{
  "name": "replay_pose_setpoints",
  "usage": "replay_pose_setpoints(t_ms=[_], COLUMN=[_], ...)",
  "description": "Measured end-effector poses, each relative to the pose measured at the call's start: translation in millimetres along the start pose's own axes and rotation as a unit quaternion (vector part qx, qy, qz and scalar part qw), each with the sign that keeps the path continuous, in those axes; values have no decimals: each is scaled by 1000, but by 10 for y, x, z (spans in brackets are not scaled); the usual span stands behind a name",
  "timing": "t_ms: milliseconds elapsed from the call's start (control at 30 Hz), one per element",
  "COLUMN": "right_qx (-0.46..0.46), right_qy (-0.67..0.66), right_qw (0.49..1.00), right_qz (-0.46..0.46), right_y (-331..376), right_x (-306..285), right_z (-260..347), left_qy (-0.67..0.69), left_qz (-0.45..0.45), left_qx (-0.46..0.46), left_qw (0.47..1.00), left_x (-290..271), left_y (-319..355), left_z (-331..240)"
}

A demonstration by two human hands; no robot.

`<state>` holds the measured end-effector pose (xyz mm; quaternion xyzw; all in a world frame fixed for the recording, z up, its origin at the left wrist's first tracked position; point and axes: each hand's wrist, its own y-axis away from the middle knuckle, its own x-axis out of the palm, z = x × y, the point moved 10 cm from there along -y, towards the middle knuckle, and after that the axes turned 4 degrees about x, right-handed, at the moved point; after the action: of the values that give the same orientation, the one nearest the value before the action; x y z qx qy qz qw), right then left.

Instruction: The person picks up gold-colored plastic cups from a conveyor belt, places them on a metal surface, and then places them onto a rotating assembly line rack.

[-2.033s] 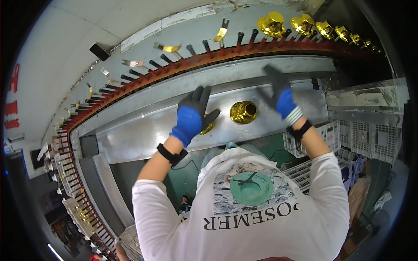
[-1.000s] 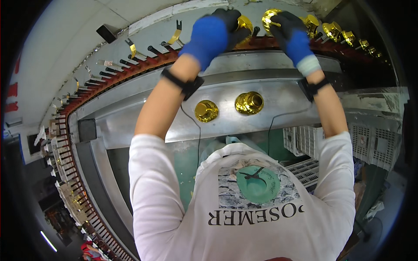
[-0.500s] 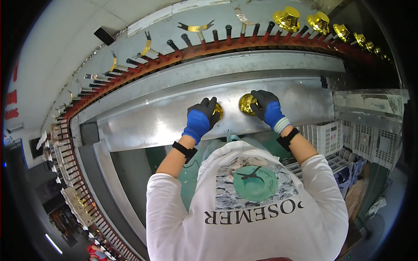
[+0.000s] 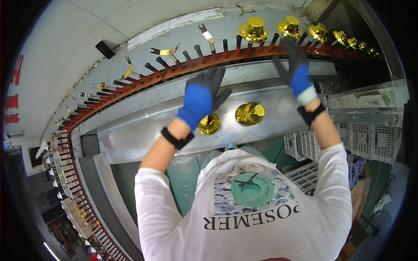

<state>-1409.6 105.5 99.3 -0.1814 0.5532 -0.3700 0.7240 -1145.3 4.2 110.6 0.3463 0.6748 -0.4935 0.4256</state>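
Note:
My left hand (image 4: 201, 93), in a blue glove with dark grey fingers, is over the metal ledge (image 4: 148, 130) with its fingers spread, holding nothing. Just below it sits a shiny gold bell-shaped piece (image 4: 209, 125), partly hidden by the hand. To the right, another gold bell-shaped piece (image 4: 250, 114) lies tilted on the ledge; its ridged side looks like a nested stack. My right hand (image 4: 296, 65), gloved alike and slightly blurred, reaches toward the peg rail with fingers apart. Beyond it, flanged gold pieces (image 4: 253, 30) sit on the pegs.
A curved rail of red pegs with dark tips (image 4: 191, 65) runs along the far side and down the left. Some pegs carry bent gold clips (image 4: 165, 51). White plastic crates (image 4: 300, 143) stand at the right, beside a metal frame (image 4: 370, 102).
Both hands have let go of the gold pieces on the ledge and moved away from me, the right one farthest. The pieces on the peg rail have shifted left.

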Motion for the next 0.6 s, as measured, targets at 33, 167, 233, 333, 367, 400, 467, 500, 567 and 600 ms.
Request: replay_pose_setpoints(t_ms=[33, 167, 233, 333, 367, 400, 467, 500, 567, 600], right_qx=[-10, 67, 118, 116, 120, 109, 78, 99, 90, 107], right_qy=[13, 114, 29, 76, 83, 68, 35, 38, 6, -9], right_qw=[999, 991, 991, 989, 986, 989, 995, 989, 985, 983], right_qz=[-51, -23, 60, 60, 81, 76, 53, 104, 145, 148], right_y=[-317, -1181, -1130, -1148, -1138, -1132, -1137, -1138, -1203, -1189], right_x=[-59, 352, 753, 944, 1006, 977, 933, 1013, 1089, 1131], right_z=[-139, -843, -940, -754, -523, -421, -291, -148, 117, 94], left_qy=[-57, -44, -115, -173, -200, -178, -153, -133, -112, -97], left_qz=[-28, 19, 46, 1, 45, 87, 118, 168, 145, 150], left_qx=[41, 92, 81, -4, -50, -81, -117, -139, -139, -136], left_qw=[997, 995, 989, 985, 978, 977, 974, 967, 973, 975], left_x=[-122, 24, 212, 335, 372, 416, 413, 448, 322, 313], left_y=[-295, -1295, -1627, -1862, -1844, -1844, -1802, -1703, -1544, -1522], left_z=[-60, -176, -196, 234, 514, 691, 966, 1126, 1321, 1340])
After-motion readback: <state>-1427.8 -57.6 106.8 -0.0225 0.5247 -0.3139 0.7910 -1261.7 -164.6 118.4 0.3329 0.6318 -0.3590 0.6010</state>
